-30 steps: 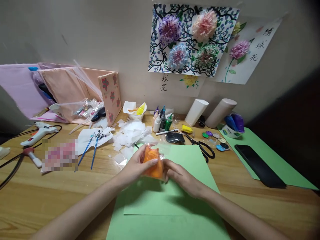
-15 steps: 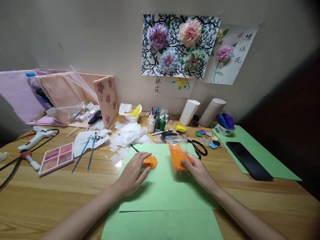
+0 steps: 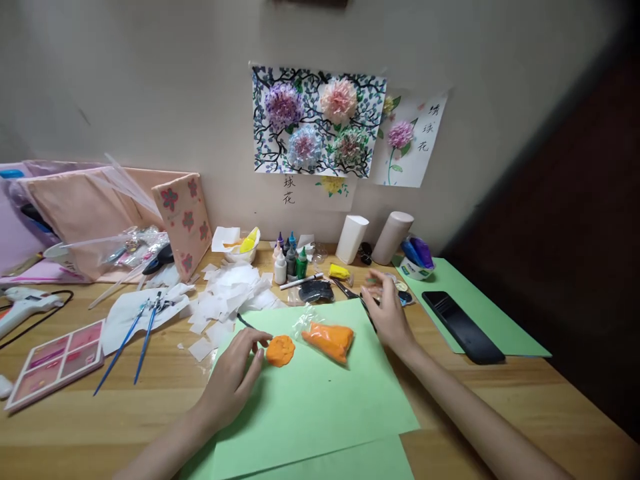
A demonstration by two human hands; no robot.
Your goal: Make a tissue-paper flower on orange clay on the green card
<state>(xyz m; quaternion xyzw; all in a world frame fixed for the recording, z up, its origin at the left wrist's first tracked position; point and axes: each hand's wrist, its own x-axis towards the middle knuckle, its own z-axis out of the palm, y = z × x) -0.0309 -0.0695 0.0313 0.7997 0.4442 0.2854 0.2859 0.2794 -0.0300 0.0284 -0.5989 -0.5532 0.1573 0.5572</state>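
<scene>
A flattened lump of orange clay point(image 3: 280, 350) lies on the green paper sheet point(image 3: 320, 407). My left hand point(image 3: 233, 377) rests on the sheet with its fingertips against the lump's left edge, fingers loosely curled and holding nothing. A clear plastic bag of orange clay point(image 3: 327, 338) lies on the sheet just right of the lump. My right hand point(image 3: 387, 310) is lifted past the bag, over the scissors point(image 3: 357, 299) and small coloured clay pieces point(image 3: 403, 290); its fingers are spread and blurred.
White paper scraps point(image 3: 227, 293), paint bottles point(image 3: 289, 259), two brushes point(image 3: 133, 333), a pink palette point(image 3: 53, 357) and a glue gun point(image 3: 25, 303) crowd the left and back. A black phone point(image 3: 463, 327) lies on another green sheet point(image 3: 480, 310) at right. Two paper rolls point(image 3: 373, 237) lean on the wall.
My right hand let go of the clay bag, which now lies on the sheet, and moved back toward the scissors. The left hand stayed by the orange lump. The view shifted right.
</scene>
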